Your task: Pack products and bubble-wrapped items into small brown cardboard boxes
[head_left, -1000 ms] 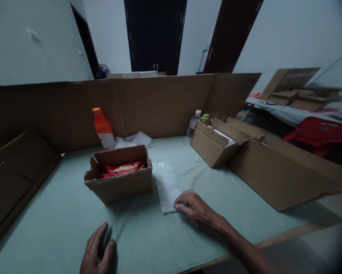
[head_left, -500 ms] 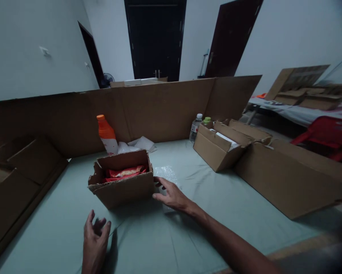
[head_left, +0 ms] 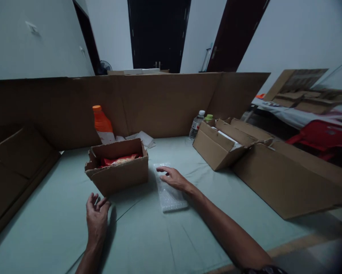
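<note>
On the green cloth stands a cardboard box (head_left: 122, 177) without a lid, holding red packets (head_left: 121, 160) with a pale print. My left hand (head_left: 97, 217) is just in front of the box's near left corner, fingers curved and apart, with nothing in it. To the right of the box, my right hand (head_left: 173, 178) hovers over or rests on a flat piece of bubble wrap (head_left: 172, 199); I cannot tell whether it touches. Its fingers are stretched out and slightly parted, holding nothing.
Behind the box are an orange-capped bottle (head_left: 103, 125) and crumpled white wrapping (head_left: 142, 137). To the right stand a clear water bottle (head_left: 196, 125), a green-capped bottle (head_left: 209, 118) and cardboard boxes (head_left: 216, 148). A tall cardboard panel (head_left: 167, 102) closes off the back; more cardboard (head_left: 13, 182) lies left.
My right hand has drawn away from the box's right side and is over the bubble wrap. My left hand has moved slightly up toward the box. The view has shifted a little.
</note>
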`<action>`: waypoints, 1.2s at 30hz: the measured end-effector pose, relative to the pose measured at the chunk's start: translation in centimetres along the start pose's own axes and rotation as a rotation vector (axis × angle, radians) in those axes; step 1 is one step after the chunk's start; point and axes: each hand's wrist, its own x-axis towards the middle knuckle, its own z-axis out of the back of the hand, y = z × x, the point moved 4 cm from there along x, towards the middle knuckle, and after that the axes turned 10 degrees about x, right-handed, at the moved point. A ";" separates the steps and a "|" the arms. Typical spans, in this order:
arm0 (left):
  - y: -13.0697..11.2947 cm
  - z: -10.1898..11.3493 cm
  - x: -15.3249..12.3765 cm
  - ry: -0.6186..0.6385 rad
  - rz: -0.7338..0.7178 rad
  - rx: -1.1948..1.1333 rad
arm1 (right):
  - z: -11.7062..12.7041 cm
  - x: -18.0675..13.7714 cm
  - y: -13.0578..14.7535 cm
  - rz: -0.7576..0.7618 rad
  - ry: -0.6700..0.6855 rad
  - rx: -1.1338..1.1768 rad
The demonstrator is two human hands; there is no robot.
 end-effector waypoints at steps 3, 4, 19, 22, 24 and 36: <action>0.5 0.6 -0.4 0.003 0.019 -0.021 | 1.6 -2.9 -2.0 -0.041 -0.002 -0.095; 0.5 0.7 -0.5 0.005 0.018 -0.024 | 1.8 -3.8 -2.5 -0.051 -0.013 -0.126; -0.3 -1.0 -8.0 0.256 -0.314 0.306 | -0.9 -11.7 2.7 -0.028 0.061 0.008; -1.5 -3.4 -10.3 0.436 -0.444 0.284 | -1.2 -13.7 3.7 -0.045 0.052 0.071; -2.2 -5.0 -11.7 0.555 -0.527 0.278 | -0.9 -14.8 4.3 -0.061 0.018 0.109; 0.2 -9.2 -15.8 0.762 -0.552 0.275 | -0.5 -17.3 5.6 -0.106 0.042 0.225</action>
